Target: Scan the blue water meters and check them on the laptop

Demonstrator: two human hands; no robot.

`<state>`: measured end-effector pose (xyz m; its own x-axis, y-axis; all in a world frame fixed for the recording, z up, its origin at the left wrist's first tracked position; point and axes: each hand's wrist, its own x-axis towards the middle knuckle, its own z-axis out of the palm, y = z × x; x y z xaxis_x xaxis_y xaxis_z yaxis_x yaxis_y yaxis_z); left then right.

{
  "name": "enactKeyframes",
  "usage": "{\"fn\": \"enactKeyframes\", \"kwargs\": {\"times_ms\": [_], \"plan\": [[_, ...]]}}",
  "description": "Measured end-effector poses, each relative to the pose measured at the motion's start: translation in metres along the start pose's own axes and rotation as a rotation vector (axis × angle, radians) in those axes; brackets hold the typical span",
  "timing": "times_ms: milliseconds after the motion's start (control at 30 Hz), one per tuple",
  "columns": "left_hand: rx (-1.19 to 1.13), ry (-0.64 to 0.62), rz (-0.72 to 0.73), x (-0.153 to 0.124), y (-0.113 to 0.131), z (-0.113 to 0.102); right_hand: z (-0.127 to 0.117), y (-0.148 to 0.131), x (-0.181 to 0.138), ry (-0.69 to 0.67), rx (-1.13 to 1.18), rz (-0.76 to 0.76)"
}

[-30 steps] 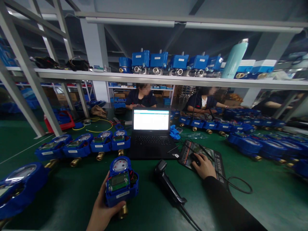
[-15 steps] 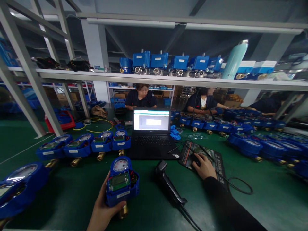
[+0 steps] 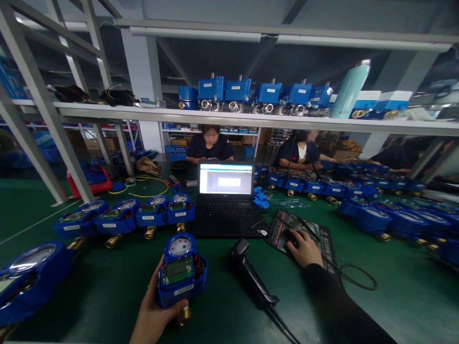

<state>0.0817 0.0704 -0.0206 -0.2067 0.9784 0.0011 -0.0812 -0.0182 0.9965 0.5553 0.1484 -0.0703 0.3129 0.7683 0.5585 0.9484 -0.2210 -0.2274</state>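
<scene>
My left hand (image 3: 152, 315) grips a blue water meter (image 3: 181, 272) with a round dial, a small green display and a brass fitting, held upright on the green table (image 3: 89, 291). My right hand (image 3: 304, 249) rests over a black computer mouse (image 3: 291, 237) on a dark mouse pad (image 3: 324, 239), fingers curled on it. Between the two hands lies a black handheld barcode scanner (image 3: 251, 276) with its cable. An open black laptop (image 3: 225, 198) stands behind, its screen showing a window with a small dialog.
A row of blue meters (image 3: 125, 217) lies left of the laptop, one large meter (image 3: 25, 277) at the far left, and many more (image 3: 376, 210) to the right. A shelf (image 3: 229, 117) above carries blue valve units and a teal bottle (image 3: 349, 88). Two people sit across the table.
A small dialog box has appeared on the laptop screen. Both hands have stayed where they were.
</scene>
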Motion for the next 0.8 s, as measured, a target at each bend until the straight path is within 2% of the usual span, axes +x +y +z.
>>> {"fn": "enactKeyframes", "kwargs": {"times_ms": [233, 800], "plan": [[0.001, 0.011, 0.016, -0.0018, 0.0052, 0.0027, -0.0035, -0.0020, -0.0011, -0.024, -0.020, 0.023], [0.009, 0.003, 0.029, 0.0011, -0.0005, -0.0008, -0.0022, -0.0001, -0.0007, -0.016, 0.032, -0.054]]}}
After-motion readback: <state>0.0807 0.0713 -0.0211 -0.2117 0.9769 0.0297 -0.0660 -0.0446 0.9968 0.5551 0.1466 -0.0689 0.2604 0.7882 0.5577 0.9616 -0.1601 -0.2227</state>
